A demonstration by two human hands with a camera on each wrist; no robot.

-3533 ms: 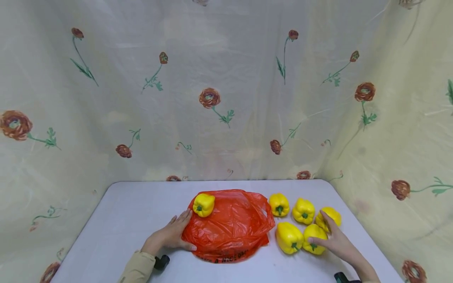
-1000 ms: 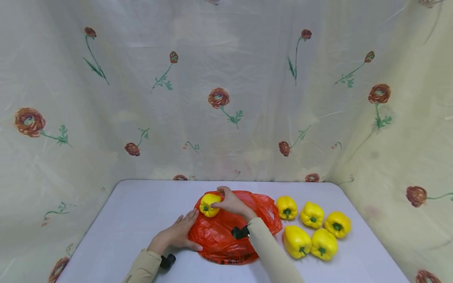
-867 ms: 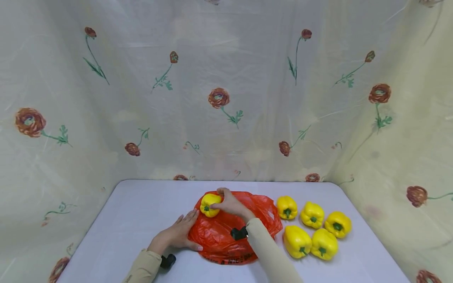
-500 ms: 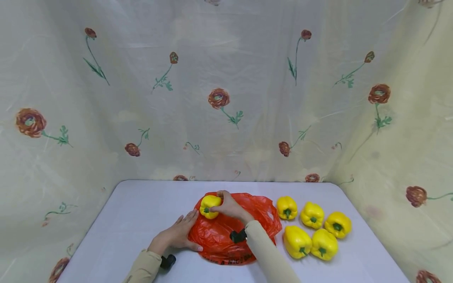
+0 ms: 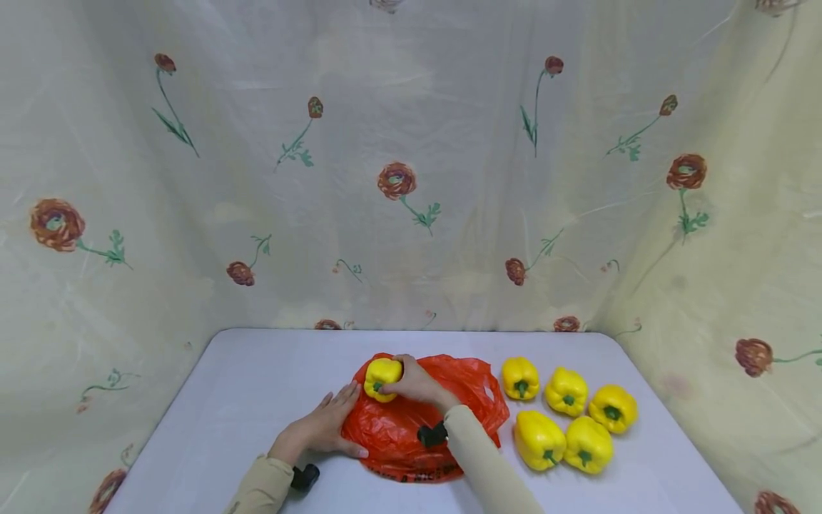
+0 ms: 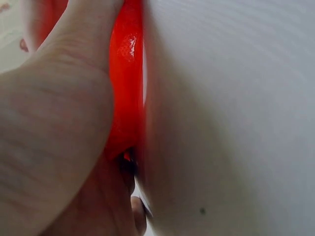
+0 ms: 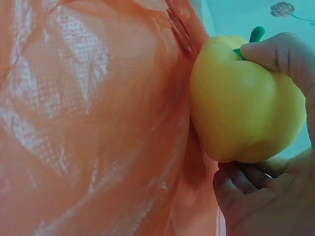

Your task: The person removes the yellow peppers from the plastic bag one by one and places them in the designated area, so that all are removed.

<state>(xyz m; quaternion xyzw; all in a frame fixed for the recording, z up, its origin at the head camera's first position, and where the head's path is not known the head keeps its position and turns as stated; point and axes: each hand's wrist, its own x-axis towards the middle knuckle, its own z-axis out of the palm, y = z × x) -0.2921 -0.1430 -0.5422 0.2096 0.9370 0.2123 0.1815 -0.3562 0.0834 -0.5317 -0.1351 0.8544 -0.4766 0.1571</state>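
Note:
My right hand point(image 5: 420, 384) holds a yellow bell pepper point(image 5: 383, 371) at the far left part of a red plastic bag point(image 5: 401, 435). In the right wrist view the thumb lies beside the green stem and the fingers wrap under the bell pepper point(image 7: 241, 103), which touches the bag point(image 7: 88, 113). Along the bag's left edge my left hand point(image 5: 324, 422) rests with its fingers straight and spread. The left wrist view shows the left hand point(image 6: 54, 118) close against the red plastic point(image 6: 127, 73); its fingertips are mostly out of sight there.
Several more yellow bell peppers point(image 5: 587, 444) stand in a group to the right of the bag on the white table point(image 5: 270, 371). A curtain with printed flowers point(image 5: 411, 271) surrounds the table at the back and sides.
My right hand has come from the group of bell peppers on the right to grip the one on the bag. Lately it has shifted slightly nearer. The left hand has stayed at the bag.

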